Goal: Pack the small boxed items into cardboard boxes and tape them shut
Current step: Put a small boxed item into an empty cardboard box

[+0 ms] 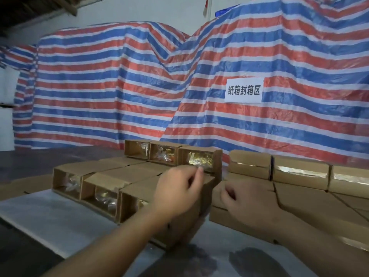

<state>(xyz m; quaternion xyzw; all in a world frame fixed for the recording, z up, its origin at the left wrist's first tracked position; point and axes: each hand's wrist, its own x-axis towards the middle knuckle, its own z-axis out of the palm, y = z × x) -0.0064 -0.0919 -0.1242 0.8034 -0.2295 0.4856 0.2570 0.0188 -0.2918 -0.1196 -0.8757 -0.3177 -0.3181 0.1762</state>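
Red, blue & white striped plastic tarp (111, 86) draped over tall stacks behind the worktop. White paper sign w/ black Chinese characters (244, 90) stuck on tarp, right side. Pale wall (123, 11) above; dark roof beams (34, 7) top left.

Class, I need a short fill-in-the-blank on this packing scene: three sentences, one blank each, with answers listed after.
1. The open boxes with shiny contents lie to the ____ of the taped boxes.
2. The white sign is fixed to a striped ____.
3. The left hand pinches something small and clear, while the right hand rests on a ____ box.

Answers: left; tarpaulin; cardboard
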